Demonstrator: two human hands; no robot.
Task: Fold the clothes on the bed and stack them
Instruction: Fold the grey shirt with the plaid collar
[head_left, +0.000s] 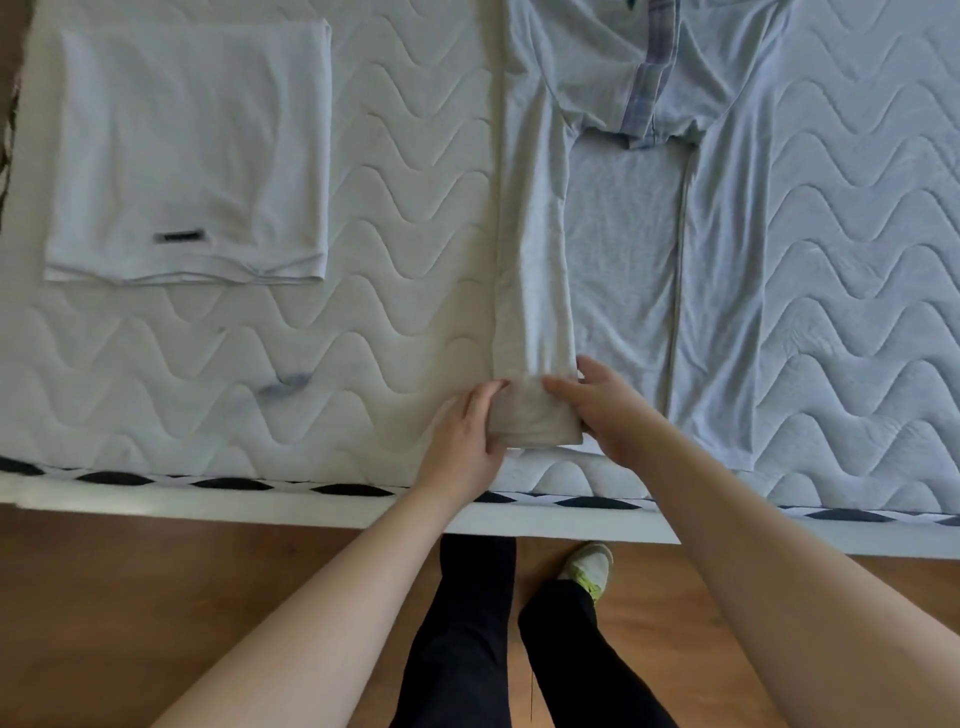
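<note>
Both hands grip the near end of a pale grey long garment (535, 249) spread on the mattress (405, 208). Left hand (467, 441) clamps the left side of the rolled or folded-up end, thumb on top. Right hand (605, 410) pinches its right side, fingers curled over the fabric. That bunched end sits at about 6 o'clock of the bed area, just inside the mattress's near edge. The garment runs straight away toward 12 o'clock, where it spreads wider; a checked strip (649, 83) shows on it near the top. A second grey stretch of the same cloth lies flat at 3 o'clock of the hands. Folded white shirt (192, 150) with a small dark label rests at 10 o'clock, well apart. Small dark stain (285, 384) on mattress at 9 o'clock. Wooden floor (156, 597), dark trousers and a shoe (589, 569) below.
</note>
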